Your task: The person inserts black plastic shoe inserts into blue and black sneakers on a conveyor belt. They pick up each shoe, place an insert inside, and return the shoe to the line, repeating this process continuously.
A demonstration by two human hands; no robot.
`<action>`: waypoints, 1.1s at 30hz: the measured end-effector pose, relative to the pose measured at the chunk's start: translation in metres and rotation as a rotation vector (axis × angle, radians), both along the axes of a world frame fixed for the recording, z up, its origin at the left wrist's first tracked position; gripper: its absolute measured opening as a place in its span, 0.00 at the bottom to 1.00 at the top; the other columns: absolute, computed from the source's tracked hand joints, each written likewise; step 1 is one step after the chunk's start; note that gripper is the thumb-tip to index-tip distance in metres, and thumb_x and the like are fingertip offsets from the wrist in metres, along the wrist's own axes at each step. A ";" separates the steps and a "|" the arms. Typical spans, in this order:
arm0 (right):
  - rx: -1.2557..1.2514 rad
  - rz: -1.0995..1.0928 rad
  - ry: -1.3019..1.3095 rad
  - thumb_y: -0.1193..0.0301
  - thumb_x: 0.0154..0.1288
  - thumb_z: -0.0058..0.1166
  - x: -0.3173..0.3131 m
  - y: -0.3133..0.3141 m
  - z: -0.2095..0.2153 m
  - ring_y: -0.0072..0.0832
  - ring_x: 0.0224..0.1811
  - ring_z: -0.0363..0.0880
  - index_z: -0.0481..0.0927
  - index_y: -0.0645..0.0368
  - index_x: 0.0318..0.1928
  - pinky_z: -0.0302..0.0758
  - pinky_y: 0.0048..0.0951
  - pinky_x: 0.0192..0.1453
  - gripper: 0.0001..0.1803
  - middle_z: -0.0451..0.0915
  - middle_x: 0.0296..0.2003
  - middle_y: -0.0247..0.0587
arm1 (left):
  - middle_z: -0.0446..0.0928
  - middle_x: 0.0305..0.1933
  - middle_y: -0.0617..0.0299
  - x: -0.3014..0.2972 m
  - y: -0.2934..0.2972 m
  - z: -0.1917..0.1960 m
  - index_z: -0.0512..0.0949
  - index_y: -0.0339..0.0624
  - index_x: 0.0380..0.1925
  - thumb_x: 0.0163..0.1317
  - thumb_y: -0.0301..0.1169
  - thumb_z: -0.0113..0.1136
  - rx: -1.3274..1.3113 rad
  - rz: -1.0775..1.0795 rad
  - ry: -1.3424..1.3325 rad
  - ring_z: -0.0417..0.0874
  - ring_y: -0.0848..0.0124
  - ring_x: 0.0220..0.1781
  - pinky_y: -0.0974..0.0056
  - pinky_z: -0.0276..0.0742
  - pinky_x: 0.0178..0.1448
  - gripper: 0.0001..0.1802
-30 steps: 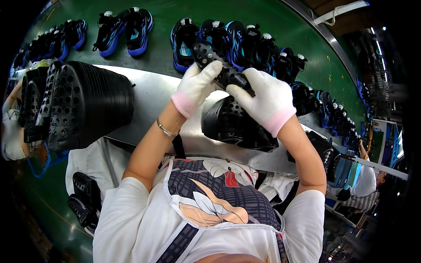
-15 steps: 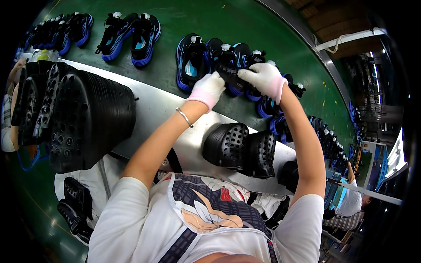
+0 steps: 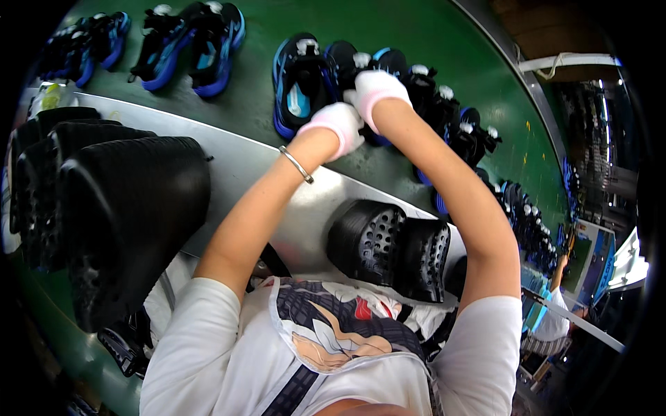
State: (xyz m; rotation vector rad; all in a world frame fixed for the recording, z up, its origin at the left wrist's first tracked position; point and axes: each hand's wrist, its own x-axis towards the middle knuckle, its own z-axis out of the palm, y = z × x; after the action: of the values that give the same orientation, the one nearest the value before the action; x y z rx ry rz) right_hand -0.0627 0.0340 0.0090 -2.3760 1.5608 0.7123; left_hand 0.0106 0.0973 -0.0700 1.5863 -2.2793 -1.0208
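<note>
Shoes (image 3: 361, 73), black and blue, sat on the green belt (image 3: 444, 48) right where both hands had reached. Left hand (image 3: 336, 125), in a white glove with a pink cuff, was curled down onto the shoes, fingers bunched together, though I couldn't tell exactly what it gripped. Right hand (image 3: 374, 90), same kind of glove, was just beside it and touching the same shoes, fingers closed over the top; the grip itself was hidden from this angle too. A thin bracelet (image 3: 297, 164) ran round the left wrist.

More shoe pairs lined the belt: one pair (image 3: 194, 41) off to the left, another (image 3: 94, 45) further left near the rim, and a row (image 3: 472, 132) trailing off to the right. Between the belt and the person ran a grey metal shelf (image 3: 243, 166). On it, close to the body, lay a short stack of black soles (image 3: 392, 249) with studs showing. A much bigger stack of black soles (image 3: 104, 208) stood well apart on the left. Another person (image 3: 555, 319) in white was at the far right edge.
</note>
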 end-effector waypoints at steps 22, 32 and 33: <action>-0.196 0.516 -0.233 0.52 0.63 0.52 -0.104 0.162 0.111 0.41 0.34 0.81 0.82 0.55 0.32 0.74 0.40 0.48 0.19 0.81 0.26 0.44 | 0.77 0.53 0.59 0.055 0.072 0.040 0.80 0.50 0.50 0.59 0.42 0.60 -0.497 0.493 -0.104 0.80 0.57 0.52 0.57 0.77 0.56 0.20; -0.259 0.489 -0.120 0.59 0.56 0.61 -0.114 0.215 0.086 0.32 0.42 0.81 0.82 0.51 0.35 0.65 0.36 0.63 0.12 0.83 0.31 0.37 | 0.80 0.40 0.56 0.018 0.118 0.047 0.82 0.41 0.46 0.62 0.33 0.62 -0.385 0.390 0.405 0.83 0.67 0.39 0.66 0.79 0.44 0.14; -0.249 0.488 -0.127 0.60 0.57 0.60 -0.114 0.215 0.086 0.32 0.41 0.81 0.81 0.51 0.36 0.66 0.35 0.59 0.11 0.83 0.32 0.37 | 0.80 0.40 0.56 0.017 0.120 0.048 0.82 0.41 0.46 0.62 0.33 0.62 -0.389 0.385 0.397 0.83 0.67 0.39 0.66 0.79 0.44 0.14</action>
State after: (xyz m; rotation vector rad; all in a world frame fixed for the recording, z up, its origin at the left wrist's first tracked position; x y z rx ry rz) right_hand -0.1765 0.2488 0.0954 -2.9659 1.0768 0.4525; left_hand 0.0276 0.2172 -0.0221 1.4261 -1.6945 -0.6686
